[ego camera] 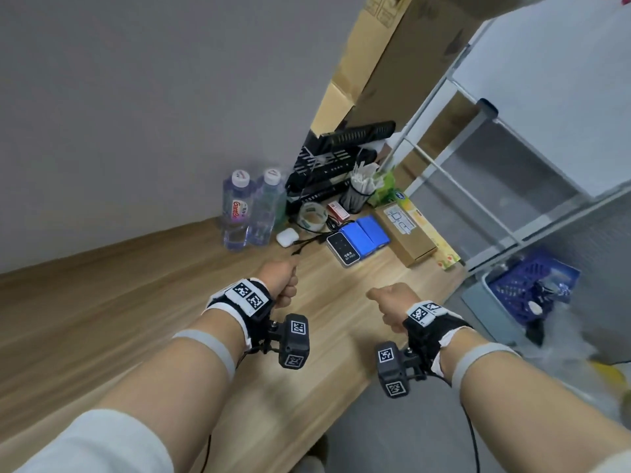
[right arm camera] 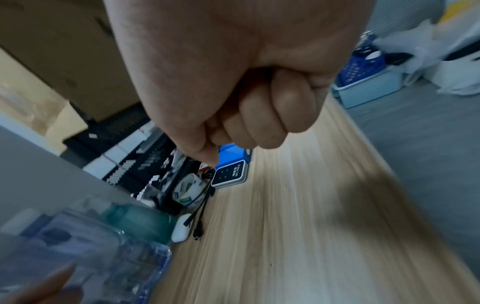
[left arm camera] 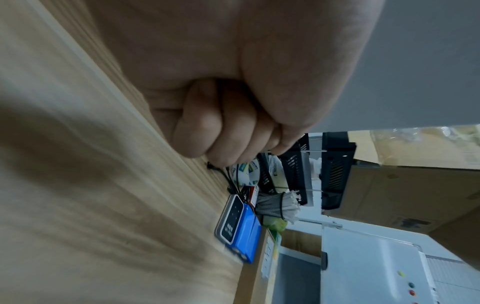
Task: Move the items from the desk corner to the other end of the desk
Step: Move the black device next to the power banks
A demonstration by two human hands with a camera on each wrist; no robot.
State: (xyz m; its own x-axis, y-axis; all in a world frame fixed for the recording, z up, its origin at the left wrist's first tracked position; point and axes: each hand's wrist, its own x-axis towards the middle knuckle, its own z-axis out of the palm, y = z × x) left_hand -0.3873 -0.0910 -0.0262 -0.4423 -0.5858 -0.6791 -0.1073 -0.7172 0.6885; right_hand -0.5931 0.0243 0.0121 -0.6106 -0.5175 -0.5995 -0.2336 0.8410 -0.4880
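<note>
The items crowd the far corner of the wooden desk (ego camera: 136,302): two water bottles (ego camera: 235,213), a white earbud case (ego camera: 286,237), a tape roll (ego camera: 312,216), black cables (ego camera: 307,242), a dark flat device (ego camera: 343,249), blue packs (ego camera: 365,233), a long cardboard box (ego camera: 404,233), and a mesh cup (ego camera: 356,194) of white sticks. My left hand (ego camera: 285,285) hovers as a fist just short of the cable ends; I see nothing in it. My right hand (ego camera: 389,307) is also curled into an empty fist, nearer the front edge. All views are motion-blurred.
Black perforated trays (ego camera: 327,165) and large cardboard boxes (ego camera: 392,63) stand behind the items. A whiteboard on a metal stand (ego camera: 546,80) is right of the desk end. A blue basket (ego camera: 526,285) and plastic bags lie on the floor there. A grey wall runs along the desk's far side.
</note>
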